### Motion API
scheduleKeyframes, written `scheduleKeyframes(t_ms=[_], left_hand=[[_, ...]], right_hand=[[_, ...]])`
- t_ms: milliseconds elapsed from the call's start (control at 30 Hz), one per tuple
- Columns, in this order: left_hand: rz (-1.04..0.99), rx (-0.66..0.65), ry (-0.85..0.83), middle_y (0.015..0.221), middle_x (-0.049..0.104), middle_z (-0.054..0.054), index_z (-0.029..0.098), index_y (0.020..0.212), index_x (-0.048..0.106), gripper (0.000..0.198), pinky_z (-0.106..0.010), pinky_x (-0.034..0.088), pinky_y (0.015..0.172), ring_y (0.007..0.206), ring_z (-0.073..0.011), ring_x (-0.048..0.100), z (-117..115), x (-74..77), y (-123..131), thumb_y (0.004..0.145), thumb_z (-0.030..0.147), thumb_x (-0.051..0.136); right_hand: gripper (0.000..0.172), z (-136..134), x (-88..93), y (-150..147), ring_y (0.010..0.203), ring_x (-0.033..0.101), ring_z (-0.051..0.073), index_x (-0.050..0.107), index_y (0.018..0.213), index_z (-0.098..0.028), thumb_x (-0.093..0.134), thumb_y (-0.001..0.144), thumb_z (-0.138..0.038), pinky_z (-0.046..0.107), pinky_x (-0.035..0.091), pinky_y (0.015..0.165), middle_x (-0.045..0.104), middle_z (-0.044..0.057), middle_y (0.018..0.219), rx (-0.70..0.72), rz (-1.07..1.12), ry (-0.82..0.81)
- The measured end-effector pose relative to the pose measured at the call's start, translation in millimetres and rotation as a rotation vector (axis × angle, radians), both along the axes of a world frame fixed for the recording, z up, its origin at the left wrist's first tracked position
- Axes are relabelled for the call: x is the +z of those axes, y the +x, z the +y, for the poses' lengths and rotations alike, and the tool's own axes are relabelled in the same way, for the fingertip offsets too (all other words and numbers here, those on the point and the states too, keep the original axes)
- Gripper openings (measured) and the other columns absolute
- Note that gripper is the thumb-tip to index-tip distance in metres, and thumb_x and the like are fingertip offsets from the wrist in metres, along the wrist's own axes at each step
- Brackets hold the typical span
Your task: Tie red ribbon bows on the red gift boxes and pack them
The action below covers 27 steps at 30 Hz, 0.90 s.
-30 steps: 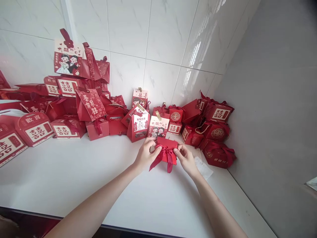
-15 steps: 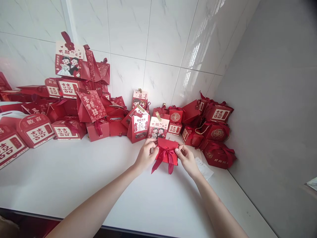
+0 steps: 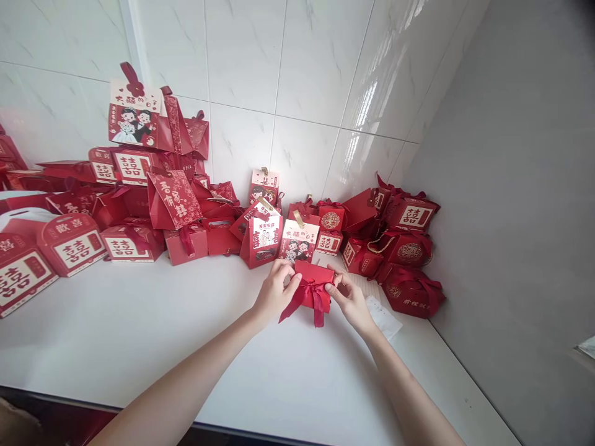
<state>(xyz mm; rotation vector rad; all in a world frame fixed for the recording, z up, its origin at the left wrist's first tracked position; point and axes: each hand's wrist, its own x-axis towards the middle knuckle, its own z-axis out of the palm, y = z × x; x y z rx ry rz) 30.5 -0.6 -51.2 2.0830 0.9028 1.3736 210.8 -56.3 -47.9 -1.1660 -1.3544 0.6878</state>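
Note:
A small red gift box (image 3: 314, 272) sits between my two hands over the white table. Around its front runs a dark red ribbon (image 3: 318, 302), tied in a bow with its tails hanging down. My left hand (image 3: 277, 290) pinches the box's left side, thumb at the front near the bow. On the right side my right hand (image 3: 348, 296) grips it, with the thumb pressed on the front by the ribbon and the fingers behind. The back and underside of the box are hidden.
Piled red gift boxes (image 3: 174, 198) line the tiled wall at left. More boxes (image 3: 409, 248) are stacked at right by the grey wall. Just behind my hands stands a box with a cartoon couple (image 3: 299, 238). A clear plastic wrapper (image 3: 383, 317) lies on the white table (image 3: 195, 334).
The box has tipped slightly and shifted a little to the left. My right thumb has slid inward along its front edge, and the ribbon tails have moved left.

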Motion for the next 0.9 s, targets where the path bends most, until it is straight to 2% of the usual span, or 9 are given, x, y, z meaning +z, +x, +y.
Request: scheduleKeyframes(t_ms=[200, 433, 567, 733, 900], left_hand=[[-0.009, -0.001, 0.035, 0.099, 0.055, -0.004, 0.020, 0.069, 0.043, 0.020, -0.029, 0.046, 0.081, 0.098, -0.0170, 0.057, 4.0, -2.1, -0.6, 0.088, 0.028, 0.043], [-0.001, -0.036, 0.017, 0.096, 0.056, -0.005, 0.021, 0.070, 0.039, 0.020, -0.031, 0.048, 0.083, 0.098, -0.0176, 0.057, 7.0, -6.0, 0.2, 0.088, 0.030, 0.040], [-0.016, -0.041, -0.007, 0.096, 0.056, -0.005, 0.021, 0.069, 0.038, 0.020, -0.032, 0.047, 0.084, 0.100, -0.0182, 0.057, 5.7, -5.1, 1.0, 0.087, 0.030, 0.040], [-0.034, -0.047, -0.063, 0.095, 0.055, -0.004, 0.020, 0.067, 0.041, 0.021, -0.032, 0.044, 0.087, 0.099, -0.0178, 0.056, 3.3, -0.6, 0.7, 0.086, 0.030, 0.044], [-0.035, -0.086, -0.106, 0.101, 0.051, -0.005, 0.020, 0.072, 0.045, 0.021, -0.031, 0.047, 0.084, 0.100, -0.0190, 0.055, 0.0, 1.4, 1.3, 0.078, 0.035, 0.057]], right_hand=[[0.043, 2.2, -1.0, 1.8, 0.086, 0.058, 0.022, 0.047, 0.064, -0.021, 0.063, 0.070, -0.061, 0.032, 0.046, 0.074, 0.061, 0.006, 0.085, -0.033, 0.070, -0.021], [0.043, 2.3, 0.0, -1.1, 0.076, 0.056, 0.019, 0.047, 0.065, -0.021, 0.061, 0.072, -0.061, 0.029, 0.046, 0.068, 0.056, 0.002, 0.073, -0.039, 0.088, -0.023], [0.043, 2.9, -0.6, -2.3, 0.074, 0.055, 0.018, 0.045, 0.064, -0.021, 0.059, 0.073, -0.061, 0.029, 0.045, 0.067, 0.054, 0.001, 0.072, -0.041, 0.102, -0.027], [0.041, 2.9, -0.1, -0.8, 0.077, 0.054, 0.016, 0.045, 0.064, -0.020, 0.063, 0.071, -0.057, 0.027, 0.044, 0.070, 0.055, 0.002, 0.083, -0.058, 0.119, -0.027], [0.041, 1.8, 3.0, -1.0, 0.076, 0.053, 0.016, 0.044, 0.064, -0.020, 0.063, 0.072, -0.056, 0.027, 0.044, 0.070, 0.055, 0.002, 0.083, -0.051, 0.116, -0.019]])
